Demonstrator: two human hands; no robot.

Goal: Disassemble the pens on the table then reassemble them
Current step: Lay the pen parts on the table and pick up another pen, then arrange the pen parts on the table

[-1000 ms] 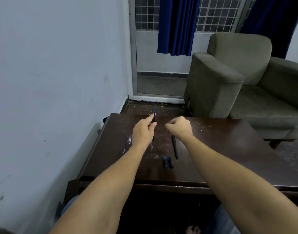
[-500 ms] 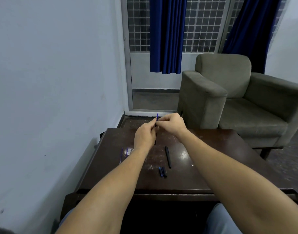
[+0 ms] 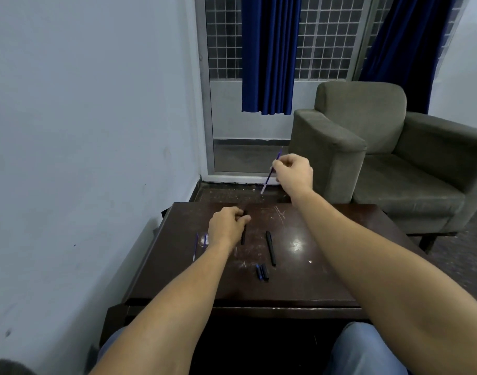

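Note:
My right hand is raised above the far edge of the dark table and pinches a thin blue ink refill, tilted with its pale tip down. My left hand is low over the table, closed on a black pen barrel whose lower end sticks out below the fingers. On the table lie another black pen barrel, two short caps side by side, and a second blue refill at the left.
A pale wall runs close along the table's left side. A grey armchair stands behind the table at the right. Blue curtains hang over a grilled window. My knees in jeans are under the near edge.
The hands were together at the pen; now they are apart. My right hand has risen to the right with the refill, and my left hand has dropped towards the table with the barrel.

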